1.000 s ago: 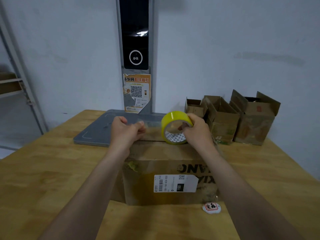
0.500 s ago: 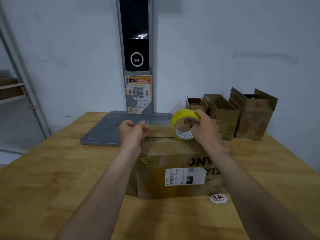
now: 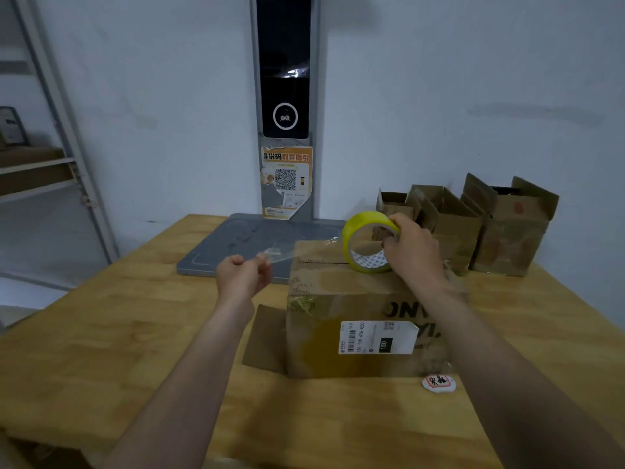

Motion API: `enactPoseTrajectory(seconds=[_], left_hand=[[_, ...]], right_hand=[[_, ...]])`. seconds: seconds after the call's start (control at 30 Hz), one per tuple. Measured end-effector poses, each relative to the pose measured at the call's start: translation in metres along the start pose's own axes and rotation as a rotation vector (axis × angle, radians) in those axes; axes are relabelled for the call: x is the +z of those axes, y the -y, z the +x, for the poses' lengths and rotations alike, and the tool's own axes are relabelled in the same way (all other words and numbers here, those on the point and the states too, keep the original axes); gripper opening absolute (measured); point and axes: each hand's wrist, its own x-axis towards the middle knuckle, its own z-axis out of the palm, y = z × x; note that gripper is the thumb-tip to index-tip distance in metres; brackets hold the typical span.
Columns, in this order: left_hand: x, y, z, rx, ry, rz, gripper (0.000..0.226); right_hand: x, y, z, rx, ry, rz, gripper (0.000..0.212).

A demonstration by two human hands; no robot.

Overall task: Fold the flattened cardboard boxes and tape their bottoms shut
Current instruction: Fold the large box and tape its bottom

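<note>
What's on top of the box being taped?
A yellow tape roll stands on edge on the cardboard box, gripped by the right hand. Under them the flap seam is hidden.

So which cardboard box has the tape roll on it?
The nearest box, bearing a white shipping label; the three open boxes by the wall stand apart.

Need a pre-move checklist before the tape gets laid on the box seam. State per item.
1. Free end: left hand pinches the end of the tape strip: ok.
2. Roll grip: right hand grips the tape roll: ok.
3. Roll seat: tape roll rests on top of the box: ok.
4. Length: tape strip spans from the roll past the box's left edge: ok.
5. Alignment: tape strip lined up over the seam: cannot tell.
6. Twist: tape strip flat, untwisted: cannot tell, blurred.
</note>
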Motion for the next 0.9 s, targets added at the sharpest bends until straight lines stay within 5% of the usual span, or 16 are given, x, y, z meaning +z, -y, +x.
enactPoseTrajectory(seconds=[0.27,0.53,0.73,0.9], left_hand=[[-0.006,0.014,0.000,-0.081,0.036,-0.023,0.026],[-0.001,0.042,-0.009,-0.093,0.090,0.209,0.028],[0.003,0.036,-0.014,0.304,0.120,0.779,0.024],[0.006,0.026,-0.011,0.294,0.099,1.161,0.029]], right_hand=[[0.004,0.001,-0.005,-0.040,-0.020,-0.039,0.015],[0.007,0.000,-0.006,-0.048,-0.037,-0.047,0.017],[0.011,-0.001,-0.006,-0.027,-0.073,-0.056,0.019],[0.012,-0.002,-0.006,-0.020,-0.077,-0.044,0.020]])
